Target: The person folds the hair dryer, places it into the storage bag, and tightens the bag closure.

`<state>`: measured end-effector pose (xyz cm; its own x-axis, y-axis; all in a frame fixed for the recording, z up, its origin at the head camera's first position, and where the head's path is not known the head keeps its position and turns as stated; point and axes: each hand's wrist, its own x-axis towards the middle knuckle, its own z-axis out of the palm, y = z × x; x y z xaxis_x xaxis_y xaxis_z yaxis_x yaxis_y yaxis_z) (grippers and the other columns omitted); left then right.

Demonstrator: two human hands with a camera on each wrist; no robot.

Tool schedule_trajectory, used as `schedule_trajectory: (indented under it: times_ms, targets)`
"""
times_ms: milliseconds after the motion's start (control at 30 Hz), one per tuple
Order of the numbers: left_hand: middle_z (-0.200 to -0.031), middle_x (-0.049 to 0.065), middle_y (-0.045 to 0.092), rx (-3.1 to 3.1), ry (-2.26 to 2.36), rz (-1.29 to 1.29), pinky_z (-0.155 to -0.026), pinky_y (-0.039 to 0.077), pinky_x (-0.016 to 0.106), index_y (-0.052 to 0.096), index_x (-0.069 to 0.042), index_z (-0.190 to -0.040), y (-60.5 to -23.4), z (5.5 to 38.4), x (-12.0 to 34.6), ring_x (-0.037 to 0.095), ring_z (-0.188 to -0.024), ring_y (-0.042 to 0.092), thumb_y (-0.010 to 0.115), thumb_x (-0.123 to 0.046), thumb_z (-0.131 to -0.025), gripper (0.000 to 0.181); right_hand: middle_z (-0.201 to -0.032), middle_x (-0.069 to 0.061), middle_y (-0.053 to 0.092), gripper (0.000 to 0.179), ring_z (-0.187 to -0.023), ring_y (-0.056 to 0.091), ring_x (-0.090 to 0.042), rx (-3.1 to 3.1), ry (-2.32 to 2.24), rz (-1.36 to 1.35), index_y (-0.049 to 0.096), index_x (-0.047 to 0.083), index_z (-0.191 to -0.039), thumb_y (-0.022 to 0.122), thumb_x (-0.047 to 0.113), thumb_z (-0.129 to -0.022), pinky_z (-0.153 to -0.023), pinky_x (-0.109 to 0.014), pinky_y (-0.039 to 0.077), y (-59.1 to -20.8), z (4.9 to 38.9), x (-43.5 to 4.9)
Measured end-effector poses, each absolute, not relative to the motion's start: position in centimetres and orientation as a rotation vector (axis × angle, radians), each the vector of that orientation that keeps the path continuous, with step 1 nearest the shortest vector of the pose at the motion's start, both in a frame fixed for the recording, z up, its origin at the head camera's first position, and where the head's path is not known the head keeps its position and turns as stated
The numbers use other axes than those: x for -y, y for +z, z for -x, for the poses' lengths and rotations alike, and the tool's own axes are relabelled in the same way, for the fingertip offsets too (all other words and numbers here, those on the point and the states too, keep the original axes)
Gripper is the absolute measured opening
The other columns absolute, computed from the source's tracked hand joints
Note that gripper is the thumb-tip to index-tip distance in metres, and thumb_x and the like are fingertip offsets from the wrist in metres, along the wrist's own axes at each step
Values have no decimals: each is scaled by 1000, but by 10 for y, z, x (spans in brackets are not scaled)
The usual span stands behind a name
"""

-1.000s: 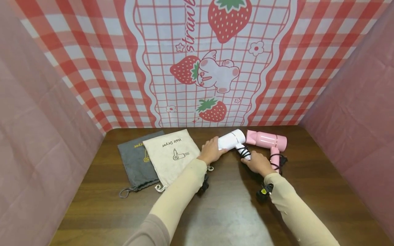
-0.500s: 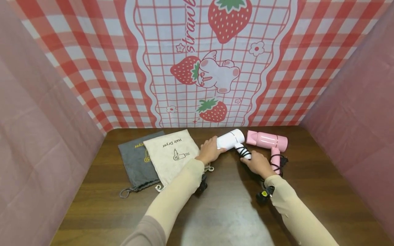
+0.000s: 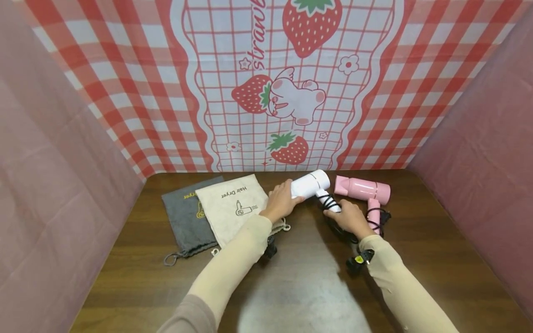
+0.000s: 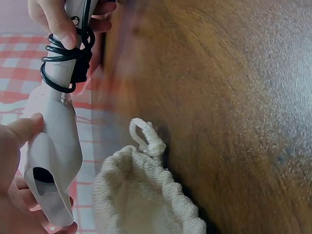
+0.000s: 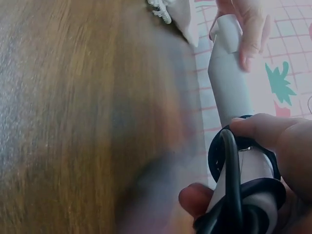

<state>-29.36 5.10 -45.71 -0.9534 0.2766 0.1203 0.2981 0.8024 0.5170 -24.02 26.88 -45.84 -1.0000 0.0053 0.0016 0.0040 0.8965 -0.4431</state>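
While the head view places the white hair dryer (image 3: 310, 183) on the far side, between cream pouch (image 3: 226, 203) left and pink dryer (image 3: 362, 189) right, left hand (image 3: 280, 202) gripping its barrel (image 3: 300, 187), right hand (image 3: 351, 217) its cord-wrapped handle (image 3: 330, 201), only the left wrist view shows its dark nozzle opening (image 4: 43, 174).

Cream sleeves (image 3: 229, 263), taupe shirtsleeve (image 3: 190, 315), bare hands (image 3: 279, 201)
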Motion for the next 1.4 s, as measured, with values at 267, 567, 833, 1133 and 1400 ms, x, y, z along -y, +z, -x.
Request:
schedule_trajectory:
  times_ms: [267,567,833,1133,1400]
  targets:
    - [-132,10,60,2924,-865,422,-98,45,41,45,-10,-138,-450,287,-45,27,-119,57,66,-48,-88,66,-75,-14,63,47,-63,58,-22,3037,867,19,57,-5,-98,69,39,-86,-56,-32,44,-451,238,-265]
    - [-132,11,60,2899,-908,395,-99,45,42,44,-8,-138,-443,276,-29,28,-119,56,67,-47,-88,68,-72,-11,63,50,-56,58,-17,3050,1018,12,58,-5,-101,70,41,-84,-54,-29,46,-438,233,-252]
    - [-127,12,62,2837,-1000,385,-95,45,45,46,-7,-134,-442,263,-18,29,-116,57,68,-44,-88,63,-71,-9,60,49,-61,55,-19,3057,990,-30,61,-1,-91,68,47,-86,-54,-30,43,-432,228,-244]
    - [-128,14,62,2781,-1025,342,-92,45,45,47,-5,-135,-442,248,-10,31,-114,59,71,-42,-86,66,-71,-8,60,50,-62,54,-19,3033,992,-53,62,-1,-89,66,49,-87,-54,-29,41,-435,221,-236]
    - [-128,16,62,2747,-1072,290,-96,44,47,46,-5,-137,-440,238,-1,33,-115,58,73,-40,-84,68,-70,-8,62,52,-58,55,-18,3020,995,-54,63,0,-91,66,52,-86,-53,-29,43,-432,218,-226]
